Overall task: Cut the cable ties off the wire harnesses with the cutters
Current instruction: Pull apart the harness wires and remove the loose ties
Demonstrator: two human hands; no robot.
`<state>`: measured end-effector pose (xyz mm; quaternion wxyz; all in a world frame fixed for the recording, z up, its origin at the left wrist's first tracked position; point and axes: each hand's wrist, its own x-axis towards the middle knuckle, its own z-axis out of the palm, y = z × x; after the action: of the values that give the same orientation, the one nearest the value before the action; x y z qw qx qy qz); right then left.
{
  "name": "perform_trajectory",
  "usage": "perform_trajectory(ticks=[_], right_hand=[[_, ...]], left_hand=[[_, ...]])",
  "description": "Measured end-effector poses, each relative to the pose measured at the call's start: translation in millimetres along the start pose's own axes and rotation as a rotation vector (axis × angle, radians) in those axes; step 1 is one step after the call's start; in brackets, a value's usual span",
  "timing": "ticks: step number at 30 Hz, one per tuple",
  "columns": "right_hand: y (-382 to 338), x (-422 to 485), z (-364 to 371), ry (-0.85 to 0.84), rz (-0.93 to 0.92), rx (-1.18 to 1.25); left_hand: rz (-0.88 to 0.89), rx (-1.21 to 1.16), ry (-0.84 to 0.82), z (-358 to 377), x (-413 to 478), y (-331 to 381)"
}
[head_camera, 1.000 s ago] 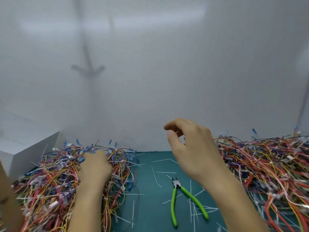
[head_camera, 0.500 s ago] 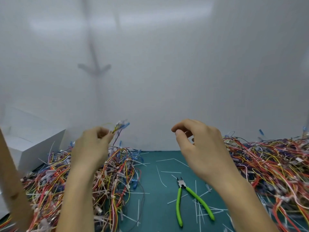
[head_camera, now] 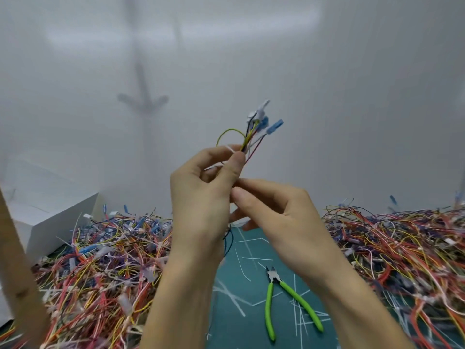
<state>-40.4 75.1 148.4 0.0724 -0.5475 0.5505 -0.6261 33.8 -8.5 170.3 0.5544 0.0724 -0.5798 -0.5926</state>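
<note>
Left hand (head_camera: 201, 197), raised above the teal cutting mat (head_camera: 254, 250), pinches a small multicoloured wire harness with blue connectors (head_camera: 251, 134) between thumb and forefinger. Right hand (head_camera: 281, 217) has curled fingers, its thumb and forefinger meeting just below that pinch; whether they grip the wires cannot be told. Green-handled cutters (head_camera: 269, 303) lie on the mat among white cut tie scraps (head_camera: 231, 295), between two heaps of tangled harnesses (head_camera: 100, 260).

Cutters (head_camera: 281, 295) on mat (head_camera: 241, 321) between wire piles (head_camera: 100, 268).
</note>
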Motion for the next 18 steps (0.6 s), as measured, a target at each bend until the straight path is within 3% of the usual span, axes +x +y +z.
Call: perform_trajectory(ticks=[4, 9, 11, 14, 18], right_hand=[[1.0, 0.1, -6.5, 0.017, -0.01, 0.023], [13.4, 2.2, -8.4, 0.292, 0.005, -0.141], [18.3, 4.4, -16.3, 0.343, 0.017, -0.159], [24.7, 7.7, -33.4, 0.433, 0.037, -0.084], [30.6, 9.9, -56.4, 0.58, 0.052, 0.056]], left_hand=[[-0.098, -0.174, -0.058, 10.9, -1.6, -4.7], [-0.195, -0.432, -0.282, 24.5, -7.6, -5.4], [-0.187, -0.266, -0.293, 26.0, -8.1, -7.1], [-0.078, 0.231, -0.318, 14.8, -4.3, -9.2], [-0.076, 0.532, -0.403, -15.0, 1.6, -6.6]])
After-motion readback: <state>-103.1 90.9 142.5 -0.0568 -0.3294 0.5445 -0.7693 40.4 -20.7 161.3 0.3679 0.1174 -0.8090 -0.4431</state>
